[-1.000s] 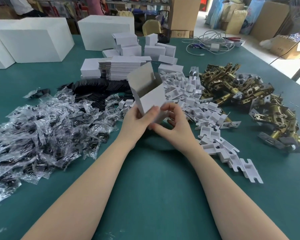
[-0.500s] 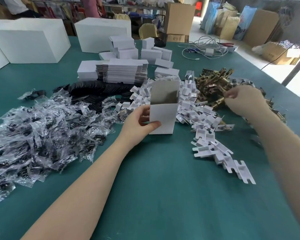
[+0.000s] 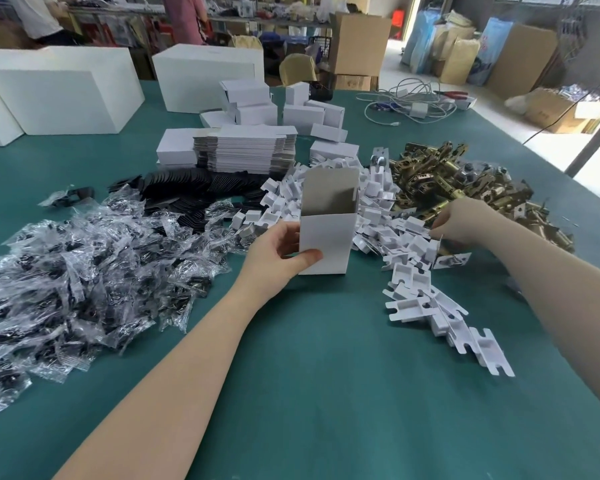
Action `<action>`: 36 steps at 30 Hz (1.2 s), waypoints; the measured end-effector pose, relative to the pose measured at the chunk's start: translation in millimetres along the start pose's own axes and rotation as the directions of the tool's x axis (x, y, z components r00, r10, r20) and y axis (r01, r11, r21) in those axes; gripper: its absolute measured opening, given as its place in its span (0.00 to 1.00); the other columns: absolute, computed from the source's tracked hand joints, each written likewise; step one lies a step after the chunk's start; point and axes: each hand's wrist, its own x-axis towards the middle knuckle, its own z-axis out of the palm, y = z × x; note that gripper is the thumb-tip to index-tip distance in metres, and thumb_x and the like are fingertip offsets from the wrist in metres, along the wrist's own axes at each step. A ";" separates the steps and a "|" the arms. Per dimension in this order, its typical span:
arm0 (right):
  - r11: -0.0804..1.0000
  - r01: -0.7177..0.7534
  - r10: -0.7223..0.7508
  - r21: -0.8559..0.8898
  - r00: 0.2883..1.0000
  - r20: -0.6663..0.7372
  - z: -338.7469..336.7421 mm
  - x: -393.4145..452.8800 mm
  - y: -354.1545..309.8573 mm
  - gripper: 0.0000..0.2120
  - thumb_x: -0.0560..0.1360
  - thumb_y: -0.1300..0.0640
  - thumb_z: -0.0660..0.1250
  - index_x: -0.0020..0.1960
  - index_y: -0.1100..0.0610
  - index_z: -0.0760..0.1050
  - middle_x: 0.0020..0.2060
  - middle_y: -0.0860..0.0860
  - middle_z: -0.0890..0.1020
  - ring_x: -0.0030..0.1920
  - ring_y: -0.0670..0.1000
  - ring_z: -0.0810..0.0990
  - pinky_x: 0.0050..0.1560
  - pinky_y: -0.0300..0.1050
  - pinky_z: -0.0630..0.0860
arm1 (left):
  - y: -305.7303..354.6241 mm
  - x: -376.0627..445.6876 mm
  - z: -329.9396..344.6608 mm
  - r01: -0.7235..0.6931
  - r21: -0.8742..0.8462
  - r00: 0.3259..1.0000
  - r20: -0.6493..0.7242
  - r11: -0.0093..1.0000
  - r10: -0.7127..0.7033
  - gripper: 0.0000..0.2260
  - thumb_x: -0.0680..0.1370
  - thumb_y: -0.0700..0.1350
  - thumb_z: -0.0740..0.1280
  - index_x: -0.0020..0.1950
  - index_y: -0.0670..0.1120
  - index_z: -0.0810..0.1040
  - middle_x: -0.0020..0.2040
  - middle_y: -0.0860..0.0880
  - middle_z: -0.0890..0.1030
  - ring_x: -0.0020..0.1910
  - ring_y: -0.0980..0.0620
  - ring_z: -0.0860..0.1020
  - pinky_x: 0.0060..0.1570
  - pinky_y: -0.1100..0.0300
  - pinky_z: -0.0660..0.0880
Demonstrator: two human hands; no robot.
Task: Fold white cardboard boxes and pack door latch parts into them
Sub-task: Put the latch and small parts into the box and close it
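A small white cardboard box (image 3: 327, 242) stands upright on the green table (image 3: 326, 375), its top flap open and raised at the back. My left hand (image 3: 277, 252) grips its left side, thumb across the front face. My right hand (image 3: 465, 220) reaches down at the seam between the white plastic inserts (image 3: 413, 296) and the heap of brass door latch parts (image 3: 430, 174). Its fingers curl downward, and its back hides what they touch. A metal plate (image 3: 451, 260) lies just below that hand.
Clear bags of small black parts (image 3: 66, 271) cover the left. Black flat pieces (image 3: 187, 185) and a stack of unfolded box blanks (image 3: 246, 150) lie behind the box. Folded small boxes (image 3: 312, 114), large white boxes (image 3: 59, 91) and cables (image 3: 406, 102) sit farther back.
My right hand left the box, swung out over the brass latches, then dropped to the pile's near edge. My left hand set the box upright and keeps hold of it.
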 end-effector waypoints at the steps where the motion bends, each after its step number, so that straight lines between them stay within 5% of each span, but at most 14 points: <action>1: 1.000 0.002 -0.002 0.005 1.000 0.013 -0.6 2.4 0.3 0.14 0.79 0.53 0.67 0.59 0.59 0.82 0.55 0.56 0.83 0.49 0.53 0.77 0.57 0.46 0.74 | 0.0 0.4 -0.2 0.002 -0.002 1.000 0.003 1.000 -0.002 0.16 0.72 0.36 0.75 0.55 0.52 0.79 0.53 0.54 0.85 0.55 0.55 0.82 0.55 0.63 0.77; 6: 0.995 -0.015 0.003 0.095 0.993 0.117 -1.1 15.2 7.4 0.15 0.78 0.55 0.68 0.64 0.57 0.78 0.53 0.56 0.80 0.41 0.50 0.78 0.44 0.44 0.75 | -0.4 1.3 -0.3 0.017 -0.013 1.000 -0.003 1.000 -0.017 0.16 0.72 0.36 0.75 0.55 0.52 0.79 0.53 0.54 0.85 0.54 0.55 0.82 0.55 0.63 0.77; 10: 0.996 0.020 -0.035 0.091 0.986 0.165 -0.4 22.2 12.6 0.16 0.78 0.56 0.67 0.66 0.53 0.75 0.54 0.54 0.78 0.45 0.50 0.79 0.42 0.42 0.76 | 0.5 1.5 -0.1 0.024 -0.014 1.000 -0.005 1.000 -0.025 0.16 0.72 0.37 0.75 0.55 0.52 0.78 0.53 0.55 0.85 0.54 0.56 0.82 0.55 0.64 0.77; 15: 0.997 0.020 -0.034 0.070 0.976 0.215 1.6 20.8 19.7 0.14 0.80 0.45 0.64 0.61 0.51 0.72 0.49 0.51 0.78 0.44 0.51 0.80 0.35 0.41 0.75 | 1.4 1.3 0.6 0.024 -0.021 1.000 -0.005 0.999 -0.025 0.16 0.72 0.36 0.75 0.56 0.51 0.78 0.53 0.53 0.84 0.54 0.56 0.82 0.57 0.62 0.77; 18: 0.994 0.035 -0.056 0.099 0.976 0.211 3.7 20.0 23.2 0.14 0.78 0.41 0.65 0.58 0.48 0.71 0.50 0.50 0.78 0.46 0.51 0.81 0.43 0.44 0.79 | 0.9 1.6 0.5 0.023 -0.022 1.000 -0.002 0.999 -0.023 0.16 0.72 0.36 0.75 0.56 0.50 0.79 0.54 0.53 0.85 0.55 0.56 0.82 0.57 0.62 0.77; 24: 0.995 0.034 -0.055 0.092 0.969 0.242 2.6 20.6 26.2 0.09 0.79 0.51 0.65 0.59 0.51 0.73 0.53 0.53 0.79 0.50 0.53 0.81 0.53 0.48 0.80 | -0.6 1.2 0.0 0.013 -0.033 1.000 0.006 0.999 -0.013 0.17 0.72 0.36 0.75 0.54 0.54 0.79 0.53 0.57 0.84 0.55 0.57 0.82 0.53 0.67 0.76; 29: 0.994 0.073 -0.092 0.076 0.953 0.288 4.0 19.1 26.1 0.13 0.80 0.52 0.63 0.63 0.47 0.68 0.59 0.51 0.71 0.61 0.55 0.74 0.65 0.52 0.71 | -0.7 2.1 -0.1 0.014 -0.030 1.000 0.000 0.999 -0.014 0.17 0.72 0.37 0.75 0.54 0.54 0.78 0.53 0.57 0.84 0.54 0.57 0.82 0.53 0.67 0.76; 36: 0.997 0.062 -0.071 0.046 0.967 0.245 8.7 19.2 24.6 0.03 0.80 0.52 0.63 0.49 0.50 0.71 0.50 0.51 0.78 0.48 0.50 0.76 0.54 0.48 0.72 | -1.3 2.9 0.0 0.014 -0.020 1.000 0.004 1.000 -0.014 0.17 0.72 0.37 0.75 0.56 0.53 0.78 0.53 0.57 0.84 0.55 0.57 0.82 0.55 0.65 0.76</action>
